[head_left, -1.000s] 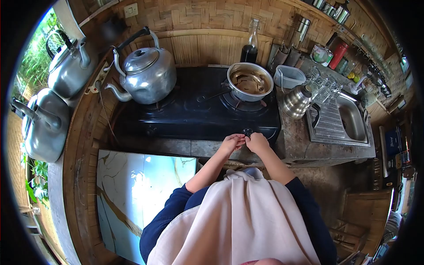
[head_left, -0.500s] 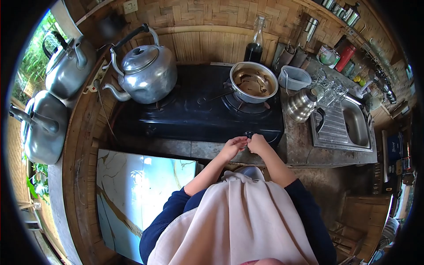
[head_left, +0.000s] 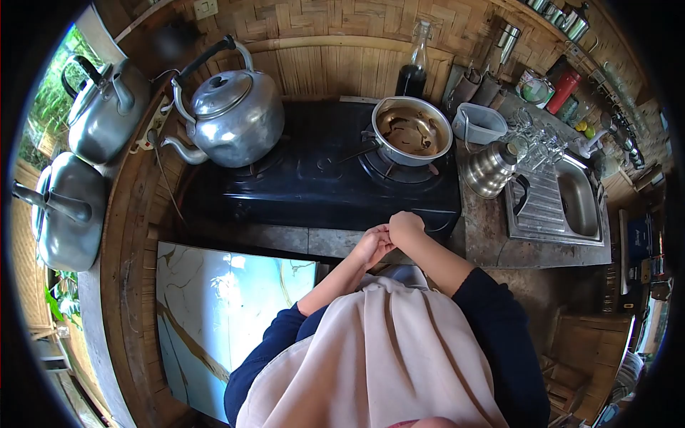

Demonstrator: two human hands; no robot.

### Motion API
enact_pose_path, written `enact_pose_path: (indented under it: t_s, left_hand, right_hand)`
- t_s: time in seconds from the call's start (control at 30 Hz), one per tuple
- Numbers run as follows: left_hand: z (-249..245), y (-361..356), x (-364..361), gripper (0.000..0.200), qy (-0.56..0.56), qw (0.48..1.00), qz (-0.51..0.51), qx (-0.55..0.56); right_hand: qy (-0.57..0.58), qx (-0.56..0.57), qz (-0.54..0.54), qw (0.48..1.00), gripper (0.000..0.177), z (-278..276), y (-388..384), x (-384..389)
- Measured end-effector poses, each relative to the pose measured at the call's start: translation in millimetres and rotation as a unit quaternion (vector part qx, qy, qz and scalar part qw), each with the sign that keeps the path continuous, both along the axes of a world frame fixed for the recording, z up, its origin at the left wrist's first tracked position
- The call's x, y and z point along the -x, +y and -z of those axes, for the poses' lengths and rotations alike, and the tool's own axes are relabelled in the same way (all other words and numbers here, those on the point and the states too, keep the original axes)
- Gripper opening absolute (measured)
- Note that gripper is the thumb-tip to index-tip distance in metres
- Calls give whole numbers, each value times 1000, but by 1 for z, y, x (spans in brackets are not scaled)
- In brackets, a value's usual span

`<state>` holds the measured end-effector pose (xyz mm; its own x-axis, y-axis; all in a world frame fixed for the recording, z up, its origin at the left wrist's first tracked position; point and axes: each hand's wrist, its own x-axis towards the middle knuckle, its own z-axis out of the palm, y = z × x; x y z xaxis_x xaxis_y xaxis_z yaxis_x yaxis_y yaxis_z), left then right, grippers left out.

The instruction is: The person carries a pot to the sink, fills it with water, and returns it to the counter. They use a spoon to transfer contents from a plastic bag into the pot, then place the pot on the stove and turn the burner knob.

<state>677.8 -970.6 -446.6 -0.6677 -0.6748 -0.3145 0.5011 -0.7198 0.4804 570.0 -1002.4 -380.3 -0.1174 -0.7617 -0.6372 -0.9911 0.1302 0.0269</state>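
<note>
My right hand (head_left: 405, 224) is closed at the front edge of the black gas stove (head_left: 285, 196), over the spot where a dark knob showed before. Its fingers point away from me, so whatever they grip is hidden. Close against it, my left hand (head_left: 373, 245) has its fingers curled and pressed together; I cannot make out anything in them. On the right burner sits a metal saucepan (head_left: 412, 153) with brown residue inside. A large aluminium kettle (head_left: 239, 121) rests on the left burner.
A glass bottle of dark liquid (head_left: 412, 77) stands behind the saucepan. To the right are a clear plastic tub (head_left: 481, 126), a gooseneck kettle (head_left: 486, 171), drinking glasses and a steel sink (head_left: 576, 203). Two more kettles (head_left: 68, 228) line the left ledge. A marble-patterned surface (head_left: 214, 299) lies lower left.
My right hand has shifted slightly left and turned, back upward, covering the knob that was partly visible. My left hand has drawn a little closer to me, still beside it.
</note>
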Motion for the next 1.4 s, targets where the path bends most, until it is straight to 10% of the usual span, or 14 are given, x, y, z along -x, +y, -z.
enact_pose_path:
  t_s: [0.13,0.4,0.67,0.73,1.4]
  left_hand:
    - [32,7,4,26,132,990,-41,-42]
    - [22,21,18,27,51,986,-108,-113]
    - [25,25,28,33,170,975,-93,-109]
    - [29,24,30,36,270,951,-81,-125]
    - [40,29,27,28,79,991,-102,-42]
  right_hand:
    - [22,-6,-5,1000,19,17,-6,-8]
    - [12,31,55,998,20,19,1,-17]
    - [92,-35,61,993,55,80,-14,-20]
    - [118,-8,98,988,38,83,-15,-25]
    - [72,84,27,994,19,34,16,-13]
